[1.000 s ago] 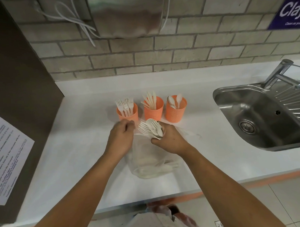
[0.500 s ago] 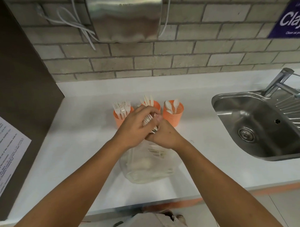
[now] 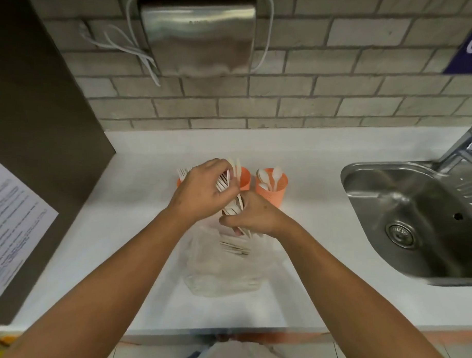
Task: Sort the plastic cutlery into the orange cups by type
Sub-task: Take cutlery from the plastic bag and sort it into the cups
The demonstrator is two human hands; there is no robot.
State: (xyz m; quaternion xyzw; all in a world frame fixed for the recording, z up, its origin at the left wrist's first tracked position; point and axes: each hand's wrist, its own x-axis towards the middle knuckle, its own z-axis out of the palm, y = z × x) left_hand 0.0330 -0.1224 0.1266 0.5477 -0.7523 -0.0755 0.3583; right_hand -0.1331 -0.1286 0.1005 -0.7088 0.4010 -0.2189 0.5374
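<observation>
White plastic cutlery (image 3: 231,204) is gripped as a bundle in your right hand (image 3: 255,218), just in front of the orange cups (image 3: 273,195). Your left hand (image 3: 202,190) pinches pieces at the bundle's top.

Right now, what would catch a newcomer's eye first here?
Two bare hands, left hand and right hand, grip a bundle of white plastic cutlery mid-counter, just before the orange plastic cups. A clear plastic bag lies beneath, and a shiny steel sink sits far right.
</observation>
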